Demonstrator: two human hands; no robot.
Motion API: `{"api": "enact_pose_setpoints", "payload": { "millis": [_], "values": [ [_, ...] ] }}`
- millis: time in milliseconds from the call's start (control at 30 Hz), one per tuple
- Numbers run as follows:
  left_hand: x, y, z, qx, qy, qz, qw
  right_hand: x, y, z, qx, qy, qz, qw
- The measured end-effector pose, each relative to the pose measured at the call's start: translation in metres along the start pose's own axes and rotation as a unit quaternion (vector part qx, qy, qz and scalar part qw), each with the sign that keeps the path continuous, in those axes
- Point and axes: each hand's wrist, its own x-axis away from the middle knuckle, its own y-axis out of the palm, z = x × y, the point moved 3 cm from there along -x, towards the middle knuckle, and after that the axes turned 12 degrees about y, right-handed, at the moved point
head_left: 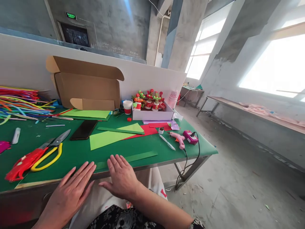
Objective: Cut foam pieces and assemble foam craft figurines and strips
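Observation:
A narrow dark green paper strip [143, 155] lies along the front of the green table. My right hand [122, 173] rests flat on the strip, fingers stretched and thumb apart. Near the strip's left end, my left hand [76, 184] lies flat at the table's edge with its fingers extended. Neither hand grips anything. Just behind them are a light green paper sheet [102, 140] with another dark green strip [119, 130] across it, and red paper [150, 129]. Left of my hands lie yellow-handled scissors [51, 156] and a red-handled tool [28, 163].
A black phone [84, 129], a white pen [167, 142] and a pink glue gun [178, 140] with a cable lie on the table. Behind stand an open cardboard box [88, 89], paper cups [127, 107] and a white box [152, 114] of decorated figures. Pipe cleaners [21, 103] are heaped left.

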Motion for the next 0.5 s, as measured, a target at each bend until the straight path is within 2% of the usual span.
{"api": "enact_pose_setpoints", "payload": {
  "millis": [167,333,500],
  "values": [
    [-0.004,-0.002,0.003,0.006,-0.017,0.017,1.0,0.027,-0.005,0.057,-0.005,0.079,0.011,0.997],
    [-0.004,0.001,0.003,0.003,-0.015,0.036,0.999,0.056,-0.017,0.112,0.014,0.116,0.023,0.993],
    [-0.002,0.006,0.002,0.008,-0.016,0.058,0.998,0.077,-0.035,0.142,0.038,0.136,0.039,0.989]
  ]
}}
